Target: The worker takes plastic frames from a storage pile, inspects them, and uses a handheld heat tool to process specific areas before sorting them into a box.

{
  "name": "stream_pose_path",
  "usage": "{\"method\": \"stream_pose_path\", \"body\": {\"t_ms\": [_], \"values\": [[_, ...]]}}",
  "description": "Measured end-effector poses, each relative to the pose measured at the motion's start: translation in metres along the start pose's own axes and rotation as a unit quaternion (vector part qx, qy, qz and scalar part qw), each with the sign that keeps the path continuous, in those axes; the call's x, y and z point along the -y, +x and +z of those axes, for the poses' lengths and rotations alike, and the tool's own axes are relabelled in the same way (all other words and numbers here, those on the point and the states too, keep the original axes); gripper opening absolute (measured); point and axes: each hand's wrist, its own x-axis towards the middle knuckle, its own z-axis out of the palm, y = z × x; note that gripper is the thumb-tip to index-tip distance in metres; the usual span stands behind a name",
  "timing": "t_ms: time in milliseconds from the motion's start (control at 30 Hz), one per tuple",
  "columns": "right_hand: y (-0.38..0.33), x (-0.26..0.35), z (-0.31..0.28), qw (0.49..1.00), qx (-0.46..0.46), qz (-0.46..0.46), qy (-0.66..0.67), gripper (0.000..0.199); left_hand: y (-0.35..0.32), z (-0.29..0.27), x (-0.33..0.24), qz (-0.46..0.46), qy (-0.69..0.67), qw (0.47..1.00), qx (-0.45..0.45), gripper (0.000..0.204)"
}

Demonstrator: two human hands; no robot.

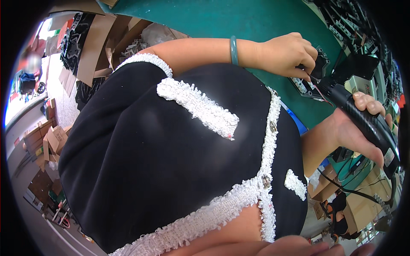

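My right hand (358,132) is wrapped round a black corded electric screwdriver (367,121), whose cable leaves its lower end. The tool lies tilted, its thin tip pointing up and left toward the fingers of my left hand (292,55). That hand is closed in a pinch above the green table, right by the tip. What it pinches is mostly hidden behind the fingers; only a small dark bit shows. Under and beyond the fingertips lies a black part with metal pieces (304,87). A blue-green bangle (234,50) circles my left wrist.
Many black and metal parts (348,27) are heaped along the right of the green table (205,19). A pale box-like object (362,85) stands behind the screwdriver. Open cardboard boxes (96,49) stand at the left. Black cables (352,170) hang at the lower right.
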Motion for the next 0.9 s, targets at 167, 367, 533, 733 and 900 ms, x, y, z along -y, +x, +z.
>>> {"method": "stream_pose_path", "body": {"t_ms": [167, 367, 533, 733, 900], "values": [[0.003, -0.004, 0.020, 0.999, 0.025, -0.015, -0.024, 0.101, 0.005, -0.006, -0.007, 0.021, 0.097, 0.995, 0.018, 0.020], [0.002, -0.014, 0.005, 0.999, 0.020, 0.028, -0.015, 0.094, -0.003, 0.008, 0.005, -0.124, -0.076, 0.987, 0.066, 0.026], [0.000, -0.025, 0.005, 1.000, -0.007, 0.020, -0.009, 0.092, -0.014, 0.021, 0.019, -0.124, -0.110, 0.984, 0.063, 0.023], [-0.001, -0.028, 0.008, 1.000, -0.006, 0.028, -0.009, 0.091, -0.014, 0.020, 0.019, -0.119, -0.105, 0.985, 0.068, 0.020], [-0.001, -0.030, 0.007, 0.999, -0.010, 0.030, -0.016, 0.092, -0.012, 0.017, 0.021, -0.096, -0.120, 0.985, 0.075, 0.020]]}}
